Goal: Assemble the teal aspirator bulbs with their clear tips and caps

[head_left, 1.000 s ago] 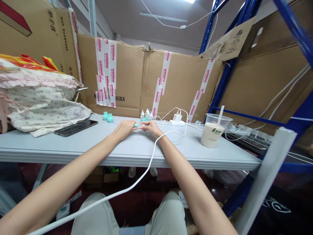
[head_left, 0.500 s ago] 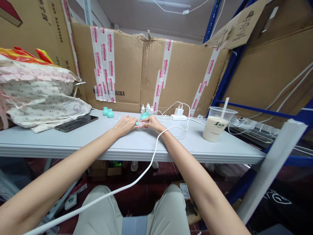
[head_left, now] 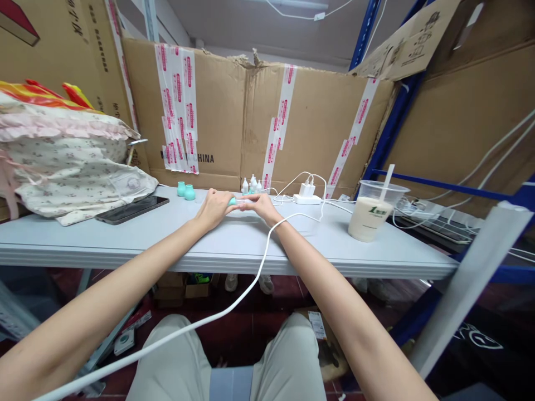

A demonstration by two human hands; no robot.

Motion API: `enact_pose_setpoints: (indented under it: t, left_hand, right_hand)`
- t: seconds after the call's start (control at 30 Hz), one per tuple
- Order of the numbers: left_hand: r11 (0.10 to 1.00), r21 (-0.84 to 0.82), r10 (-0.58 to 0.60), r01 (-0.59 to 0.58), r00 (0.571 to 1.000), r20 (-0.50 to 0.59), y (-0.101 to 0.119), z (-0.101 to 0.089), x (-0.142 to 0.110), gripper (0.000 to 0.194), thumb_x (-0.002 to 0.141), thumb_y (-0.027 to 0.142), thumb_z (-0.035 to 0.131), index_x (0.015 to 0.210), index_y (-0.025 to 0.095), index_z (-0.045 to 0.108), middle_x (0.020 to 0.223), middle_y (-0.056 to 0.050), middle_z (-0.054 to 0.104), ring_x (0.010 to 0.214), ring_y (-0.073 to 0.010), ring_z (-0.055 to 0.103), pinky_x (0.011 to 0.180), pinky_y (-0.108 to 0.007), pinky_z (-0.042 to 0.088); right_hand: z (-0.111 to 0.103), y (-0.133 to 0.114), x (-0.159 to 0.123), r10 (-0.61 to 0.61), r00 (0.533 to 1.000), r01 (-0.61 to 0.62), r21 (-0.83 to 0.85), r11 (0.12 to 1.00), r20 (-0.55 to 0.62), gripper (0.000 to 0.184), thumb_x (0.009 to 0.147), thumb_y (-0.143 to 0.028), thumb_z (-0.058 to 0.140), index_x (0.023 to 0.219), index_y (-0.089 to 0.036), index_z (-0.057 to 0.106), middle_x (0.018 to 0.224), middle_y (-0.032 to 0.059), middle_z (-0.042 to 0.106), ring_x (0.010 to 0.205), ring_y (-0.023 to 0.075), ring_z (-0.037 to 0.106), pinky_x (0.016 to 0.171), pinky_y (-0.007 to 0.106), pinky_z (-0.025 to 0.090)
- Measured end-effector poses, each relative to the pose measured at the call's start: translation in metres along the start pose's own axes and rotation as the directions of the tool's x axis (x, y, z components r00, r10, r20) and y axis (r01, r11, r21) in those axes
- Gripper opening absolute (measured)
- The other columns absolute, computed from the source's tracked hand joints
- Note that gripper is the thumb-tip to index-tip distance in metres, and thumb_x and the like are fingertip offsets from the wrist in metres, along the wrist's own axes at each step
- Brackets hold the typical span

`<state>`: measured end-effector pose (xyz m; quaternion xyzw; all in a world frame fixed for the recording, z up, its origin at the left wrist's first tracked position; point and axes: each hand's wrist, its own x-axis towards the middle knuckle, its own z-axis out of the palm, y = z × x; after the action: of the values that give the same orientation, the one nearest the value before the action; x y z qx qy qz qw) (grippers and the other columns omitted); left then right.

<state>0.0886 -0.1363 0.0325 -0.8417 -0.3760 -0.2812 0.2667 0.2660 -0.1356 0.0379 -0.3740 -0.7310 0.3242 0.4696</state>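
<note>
My left hand (head_left: 214,209) is closed round the teal end of a small teal-and-clear piece (head_left: 232,201), just above the table. My right hand (head_left: 262,207) pinches its clear end from the other side, the fingertips of both hands nearly meeting. Fingers cover much of the piece, so its exact kind is unclear. Right behind my hands stand several white nozzle-shaped tips (head_left: 253,183) on teal bases, partly hidden by my fingers. Left of my hands, two small teal pot-shaped parts (head_left: 189,192) stand together on the table.
A white cable (head_left: 234,303) crosses in front of my right wrist. On the grey table (head_left: 137,239) lie a phone (head_left: 131,210) and a floral bag (head_left: 71,167) at left. A white charger (head_left: 306,193) and a drink cup (head_left: 370,217) stand at right. Cardboard (head_left: 217,111) walls the back.
Both hands have risen slightly off the table with the teal-and-clear piece between them. They now hide more of the teal bases behind. The view has shifted slightly.
</note>
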Motion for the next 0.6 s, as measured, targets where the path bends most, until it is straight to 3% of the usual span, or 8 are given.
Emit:
enact_pose_setpoints:
  t: [0.1, 0.2, 0.3, 0.37, 0.47, 0.53, 0.6]
  left_hand:
    - [1.000, 0.014, 0.019, -0.019, 1.000, -0.017, 0.001, -0.001, 0.001, 0.043, 0.086, 0.050, 0.037, 0.085, 0.012, 0.058, 0.078, -0.010, 0.064, 0.074, -0.0217, 0.057, 0.072, -0.034, 0.028]
    - [0.989, 0.071, 0.124, -0.127, 0.991, 0.053, 0.003, 0.000, 0.000, 0.045, 0.087, 0.049, 0.037, 0.083, 0.011, 0.059, 0.076, -0.011, 0.064, 0.072, -0.0217, 0.057, 0.075, -0.036, 0.029]
    - [0.986, 0.068, 0.145, -0.153, 0.984, 0.102, 0.002, 0.001, -0.001, 0.043, 0.088, 0.047, 0.037, 0.083, 0.010, 0.059, 0.076, -0.011, 0.064, 0.072, -0.0216, 0.057, 0.078, -0.037, 0.030]
    - [0.997, 0.006, 0.072, -0.073, 0.993, 0.092, 0.001, 0.001, 0.000, 0.040, 0.088, 0.045, 0.037, 0.088, 0.011, 0.059, 0.082, -0.011, 0.065, 0.078, -0.0226, 0.058, 0.079, -0.038, 0.030]
    - [0.976, -0.184, -0.116, 0.120, 0.993, 0.031, 0.001, 0.000, 0.003, 0.039, 0.088, 0.046, 0.037, 0.105, 0.015, 0.055, 0.101, -0.011, 0.063, 0.095, -0.0245, 0.056, 0.084, -0.040, 0.031]
    - [0.905, -0.369, -0.230, 0.213, 0.973, -0.003, 0.003, 0.002, 0.005, 0.048, 0.088, 0.051, 0.033, 0.120, 0.018, 0.045, 0.119, -0.012, 0.055, 0.110, -0.0245, 0.049, 0.090, -0.041, 0.031]
    - [0.792, -0.557, -0.302, 0.249, 0.953, -0.003, 0.005, 0.007, 0.005, 0.057, 0.088, 0.055, 0.021, 0.131, 0.018, 0.032, 0.133, -0.013, 0.042, 0.122, -0.0226, 0.039, 0.095, -0.039, 0.031]
  right_hand:
    - [0.000, 0.002, 0.001, -0.004, 1.000, 0.004, -0.009, 1.000, 0.004, 0.041, 0.056, -0.031, 0.075, 0.090, -0.009, 0.070, 0.058, 0.0040, 0.066, 0.063, 0.0159, 0.061, 0.067, 0.027, 0.047]
    - [-0.001, 0.007, 0.001, 0.036, 0.999, -0.033, -0.151, 0.988, 0.019, 0.038, 0.054, -0.028, 0.076, 0.087, -0.010, 0.071, 0.056, 0.0037, 0.065, 0.065, 0.0172, 0.062, 0.067, 0.027, 0.047]
    - [0.001, 0.011, 0.001, 0.032, 0.999, -0.026, -0.199, 0.980, 0.026, 0.033, 0.054, -0.026, 0.076, 0.083, -0.010, 0.071, 0.059, 0.0038, 0.066, 0.067, 0.0169, 0.062, 0.068, 0.027, 0.047]
    - [0.004, 0.009, 0.002, 0.018, 1.000, -0.017, -0.148, 0.989, 0.002, 0.032, 0.056, -0.027, 0.075, 0.083, -0.011, 0.069, 0.067, 0.0048, 0.067, 0.069, 0.0159, 0.062, 0.067, 0.026, 0.048]
    - [0.008, 0.002, 0.004, 0.040, 0.996, -0.036, 0.039, 0.999, -0.085, 0.051, 0.062, -0.031, 0.071, 0.109, -0.015, 0.058, 0.086, 0.0069, 0.066, 0.074, 0.0148, 0.063, 0.064, 0.025, 0.050]
    - [0.011, -0.002, 0.005, 0.048, 0.987, -0.025, 0.148, 0.989, -0.153, 0.065, 0.069, -0.035, 0.065, 0.128, -0.021, 0.041, 0.102, 0.0084, 0.063, 0.084, 0.0150, 0.062, 0.066, 0.026, 0.051]
    - [0.014, -0.002, 0.006, 0.015, 0.984, 0.009, 0.137, 0.990, -0.176, 0.068, 0.071, -0.036, 0.063, 0.132, -0.025, 0.034, 0.116, 0.0094, 0.057, 0.099, 0.0161, 0.058, 0.073, 0.028, 0.051]
